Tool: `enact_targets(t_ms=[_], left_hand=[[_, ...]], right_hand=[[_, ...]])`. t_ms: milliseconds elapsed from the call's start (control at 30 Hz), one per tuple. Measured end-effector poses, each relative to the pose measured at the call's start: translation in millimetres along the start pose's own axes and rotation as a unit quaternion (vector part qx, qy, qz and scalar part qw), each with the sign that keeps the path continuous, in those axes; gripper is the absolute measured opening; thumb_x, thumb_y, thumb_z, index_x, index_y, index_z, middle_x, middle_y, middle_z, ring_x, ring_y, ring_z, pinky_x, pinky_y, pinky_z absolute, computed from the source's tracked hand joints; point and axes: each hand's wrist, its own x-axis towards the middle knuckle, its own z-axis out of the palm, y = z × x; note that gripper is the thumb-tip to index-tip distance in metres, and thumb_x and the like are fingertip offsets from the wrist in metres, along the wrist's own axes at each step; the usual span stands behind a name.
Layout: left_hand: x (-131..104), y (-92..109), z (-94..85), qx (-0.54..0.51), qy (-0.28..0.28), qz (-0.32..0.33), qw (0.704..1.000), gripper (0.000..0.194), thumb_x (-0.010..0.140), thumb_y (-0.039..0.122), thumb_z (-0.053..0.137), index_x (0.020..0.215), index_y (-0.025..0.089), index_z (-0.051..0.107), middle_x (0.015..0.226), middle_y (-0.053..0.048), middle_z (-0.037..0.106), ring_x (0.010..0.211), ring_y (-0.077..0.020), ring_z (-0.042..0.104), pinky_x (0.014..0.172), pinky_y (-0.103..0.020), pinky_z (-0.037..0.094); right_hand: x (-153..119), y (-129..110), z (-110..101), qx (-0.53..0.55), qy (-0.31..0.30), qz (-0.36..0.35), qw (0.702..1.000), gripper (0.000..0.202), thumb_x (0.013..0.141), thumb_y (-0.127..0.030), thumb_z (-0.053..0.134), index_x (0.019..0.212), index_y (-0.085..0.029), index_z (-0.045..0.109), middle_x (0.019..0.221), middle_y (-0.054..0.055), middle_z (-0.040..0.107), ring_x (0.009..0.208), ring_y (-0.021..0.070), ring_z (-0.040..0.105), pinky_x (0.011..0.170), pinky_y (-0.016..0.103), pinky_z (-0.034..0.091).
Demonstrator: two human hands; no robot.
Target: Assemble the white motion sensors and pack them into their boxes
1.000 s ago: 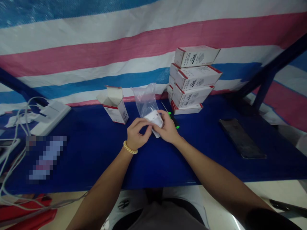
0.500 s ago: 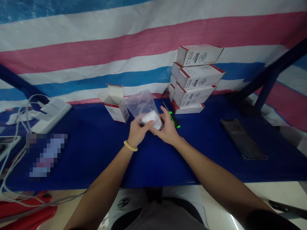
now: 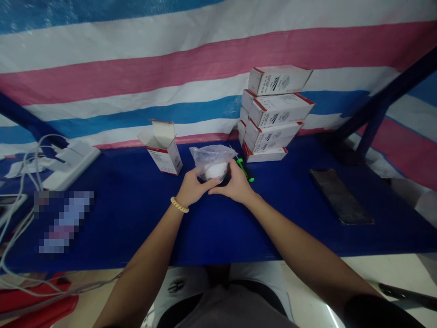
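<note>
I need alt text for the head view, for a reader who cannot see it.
A person's left grip and right grip hold a translucent plastic bag with a white item inside, at a blue table. An open box stands to the left; to the right are a green-and-black tool, stacked boxes and a dark phone.

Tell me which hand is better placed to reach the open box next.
Probably the left hand: the open box stands beyond it, on its side of the clear bag. The right hand is nearer the green-and-black tool. Both hold the bag.
</note>
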Motion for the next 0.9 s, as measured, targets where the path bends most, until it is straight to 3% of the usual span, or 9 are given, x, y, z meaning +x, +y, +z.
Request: enact_targets(t_ms=[67, 233, 433, 700, 900], left_hand=[[1, -3, -5.1, 0.020, -0.034, -0.004, 0.999, 0.053, 0.074, 0.042, 0.076, 0.119, 0.017, 0.064, 0.116, -0.009, 0.070, 0.107, -0.0268, 0.065, 0.100, -0.043, 0.047], [3, -6, -11.7, 0.059, -0.090, -0.007, 0.994, 0.055, 0.073, 0.039, 0.078, 0.122, 0.019, 0.061, 0.120, -0.008, 0.067, 0.111, -0.0269, 0.062, 0.104, -0.047, 0.044], [0, -10, -11.5, 0.003, -0.040, 0.040, 0.998, 0.082, 0.063, 0.037, 0.085, 0.134, 0.019, 0.049, 0.138, -0.014, 0.054, 0.127, -0.0295, 0.052, 0.111, -0.049, 0.037], [0, -12, -5.3, -0.005, 0.036, 0.048, 0.998, 0.061, 0.069, 0.040, 0.081, 0.121, 0.019, 0.060, 0.122, -0.011, 0.064, 0.114, -0.0259, 0.060, 0.103, -0.044, 0.045], [1, -11, -5.4, -0.008, 0.021, 0.030, 0.999, 0.059, 0.068, 0.040, 0.082, 0.118, 0.018, 0.062, 0.115, -0.010, 0.068, 0.105, -0.0248, 0.064, 0.098, -0.042, 0.048]], right_hand=[[0, -1, -2, 0.016, -0.009, -0.013, 1.000, 0.101, 0.054, -0.050, 0.085, 0.137, -0.018, 0.037, 0.135, 0.019, 0.052, 0.124, 0.0344, 0.052, 0.101, 0.053, 0.047], [1, -2, -3, 0.041, -0.022, -0.005, 0.999, 0.068, 0.075, -0.049, 0.071, 0.130, -0.019, 0.044, 0.127, 0.016, 0.059, 0.114, 0.0281, 0.060, 0.096, 0.047, 0.050], [3, 4, -6, 0.070, -0.065, 0.034, 0.995, 0.054, 0.078, -0.047, 0.069, 0.120, -0.019, 0.051, 0.108, 0.010, 0.068, 0.097, 0.0237, 0.065, 0.086, 0.043, 0.053], [4, 6, -10, 0.083, -0.118, 0.029, 0.989, 0.054, 0.078, -0.047, 0.070, 0.122, -0.020, 0.051, 0.114, 0.010, 0.066, 0.103, 0.0245, 0.064, 0.091, 0.045, 0.052], [4, 2, -11, 0.114, -0.105, -0.004, 0.988, 0.063, 0.075, -0.045, 0.072, 0.126, -0.021, 0.044, 0.119, 0.012, 0.062, 0.107, 0.0256, 0.062, 0.093, 0.046, 0.051]])
